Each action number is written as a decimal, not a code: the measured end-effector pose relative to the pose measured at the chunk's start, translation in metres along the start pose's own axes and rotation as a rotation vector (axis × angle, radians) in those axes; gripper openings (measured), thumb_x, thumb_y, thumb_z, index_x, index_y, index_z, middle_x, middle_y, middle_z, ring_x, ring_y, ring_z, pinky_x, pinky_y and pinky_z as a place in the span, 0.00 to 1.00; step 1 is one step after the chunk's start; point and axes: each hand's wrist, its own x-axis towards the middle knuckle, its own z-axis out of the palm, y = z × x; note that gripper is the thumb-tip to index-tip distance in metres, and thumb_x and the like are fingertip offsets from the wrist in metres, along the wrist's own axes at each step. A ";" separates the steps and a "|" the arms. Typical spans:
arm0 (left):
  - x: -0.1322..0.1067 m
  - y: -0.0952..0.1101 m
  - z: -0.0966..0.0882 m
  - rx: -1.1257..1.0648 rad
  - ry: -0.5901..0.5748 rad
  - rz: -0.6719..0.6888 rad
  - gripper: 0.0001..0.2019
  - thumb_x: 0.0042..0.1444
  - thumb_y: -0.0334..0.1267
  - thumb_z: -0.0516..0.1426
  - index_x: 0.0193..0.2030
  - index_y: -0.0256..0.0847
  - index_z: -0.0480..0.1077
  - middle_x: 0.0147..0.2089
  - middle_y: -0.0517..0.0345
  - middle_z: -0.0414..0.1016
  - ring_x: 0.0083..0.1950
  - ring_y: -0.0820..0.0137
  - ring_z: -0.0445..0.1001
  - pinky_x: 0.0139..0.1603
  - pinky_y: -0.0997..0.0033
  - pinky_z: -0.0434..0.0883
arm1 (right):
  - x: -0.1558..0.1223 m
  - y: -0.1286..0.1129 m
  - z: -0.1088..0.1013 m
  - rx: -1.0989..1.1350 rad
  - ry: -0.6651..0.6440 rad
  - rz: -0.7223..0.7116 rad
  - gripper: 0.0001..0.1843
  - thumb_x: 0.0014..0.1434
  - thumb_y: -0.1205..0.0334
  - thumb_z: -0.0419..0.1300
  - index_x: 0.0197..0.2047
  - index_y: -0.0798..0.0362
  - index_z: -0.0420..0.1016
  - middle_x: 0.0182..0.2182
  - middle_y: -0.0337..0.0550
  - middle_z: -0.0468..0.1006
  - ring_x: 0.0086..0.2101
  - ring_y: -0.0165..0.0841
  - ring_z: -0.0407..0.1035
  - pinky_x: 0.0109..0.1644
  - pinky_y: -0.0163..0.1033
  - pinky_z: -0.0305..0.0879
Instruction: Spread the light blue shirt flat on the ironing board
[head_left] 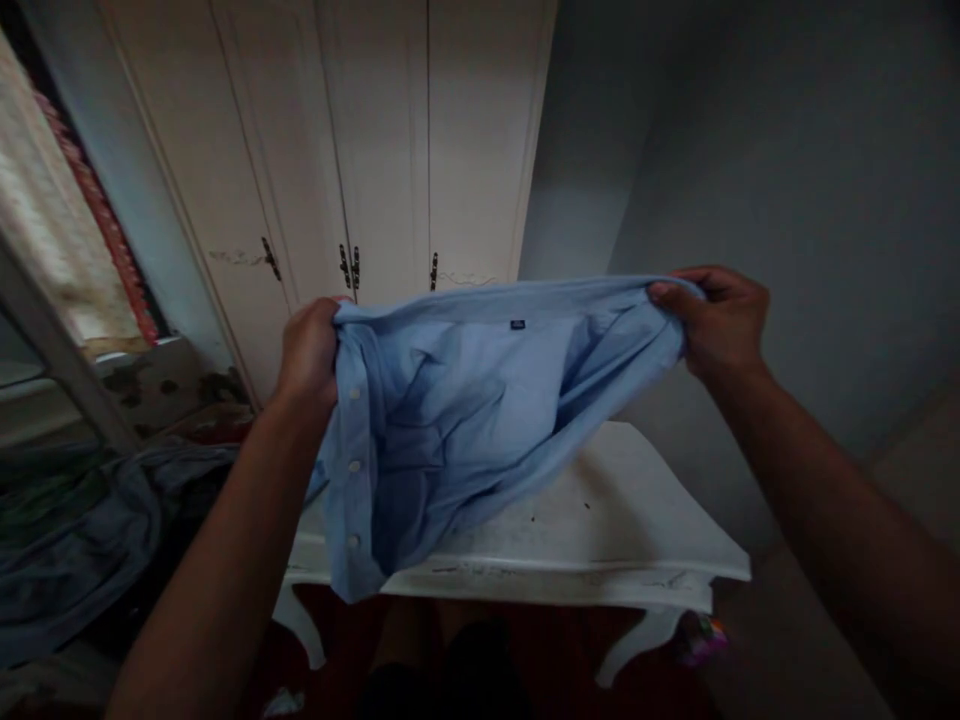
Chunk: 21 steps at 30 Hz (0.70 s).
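A light blue buttoned shirt point(480, 390) hangs stretched between my two hands, above a white table. My left hand point(309, 350) is closed on its upper left corner, beside the strip with several pale buttons point(355, 466). At the upper right, my right hand point(724, 315) pinches the other end of the same edge, thumb towards me. A small dark label point(517, 324) shows inside, just under the top edge. Folds sag towards the lower left, and the lower corner hangs in front of the table's near edge.
The white table point(637, 500) with curved legs stands in front of me. Behind it rises a cream wardrobe point(480, 140) with dark handles. Dark clothes point(112, 540) lie heaped at the left, under a window. A grey wall point(787, 180) is at the right.
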 end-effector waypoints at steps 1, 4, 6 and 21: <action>0.004 0.013 0.012 -0.046 0.006 -0.020 0.06 0.48 0.29 0.50 0.32 0.35 0.67 0.25 0.62 0.59 0.25 0.75 0.61 0.26 0.77 0.61 | 0.014 -0.015 -0.007 -0.075 0.051 -0.094 0.13 0.40 0.61 0.74 0.29 0.56 0.80 0.22 0.36 0.74 0.21 0.24 0.62 0.25 0.33 0.57; 0.021 0.046 0.040 -0.064 -0.046 0.110 0.08 0.50 0.26 0.49 0.36 0.33 0.67 0.28 0.61 0.60 0.26 0.79 0.62 0.30 0.78 0.64 | 0.048 -0.054 -0.024 -0.404 0.100 -0.361 0.12 0.47 0.58 0.72 0.34 0.57 0.82 0.27 0.39 0.78 0.27 0.26 0.68 0.32 0.34 0.60; 0.037 0.063 0.051 0.024 -0.099 0.237 0.11 0.52 0.26 0.48 0.41 0.31 0.66 0.31 0.61 0.61 0.30 0.79 0.65 0.36 0.75 0.67 | 0.062 -0.072 -0.034 -0.586 0.067 -0.475 0.18 0.51 0.51 0.69 0.39 0.56 0.82 0.31 0.41 0.80 0.33 0.29 0.72 0.37 0.37 0.63; 0.116 0.013 0.093 0.900 -0.017 0.658 0.15 0.60 0.30 0.52 0.53 0.34 0.66 0.51 0.51 0.71 0.56 0.66 0.66 0.62 0.63 0.58 | 0.088 0.032 0.030 -0.921 -0.168 -0.244 0.21 0.58 0.50 0.64 0.47 0.58 0.79 0.43 0.55 0.80 0.42 0.40 0.72 0.49 0.43 0.63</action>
